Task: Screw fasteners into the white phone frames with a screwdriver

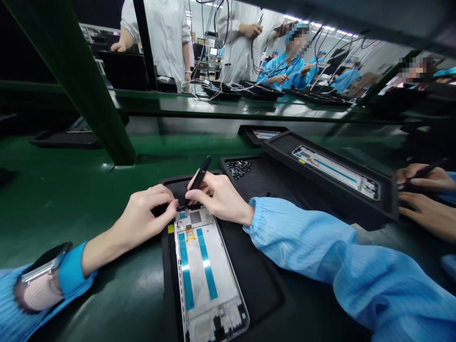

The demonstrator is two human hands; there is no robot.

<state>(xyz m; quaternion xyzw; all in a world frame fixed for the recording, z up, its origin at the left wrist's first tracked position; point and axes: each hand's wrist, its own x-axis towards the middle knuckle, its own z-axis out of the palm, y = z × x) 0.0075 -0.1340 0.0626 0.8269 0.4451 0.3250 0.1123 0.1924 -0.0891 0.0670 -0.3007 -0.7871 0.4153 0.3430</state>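
At far end of phone frame (195, 266), right grip (221, 194) is pinching black tool (201, 173), left grip (144, 213) I cannot tell; slipping could scratch

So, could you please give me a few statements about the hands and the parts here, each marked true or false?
1. The right hand holds a black pen-like tool. True.
2. The left hand is at the lower end of the phone frame in the picture. False: it is at the upper left corner.
3. Four long blue strips lie on the phone frame. False: there are two.
4. Small loose parts lie in a black tray beyond the right hand. True.
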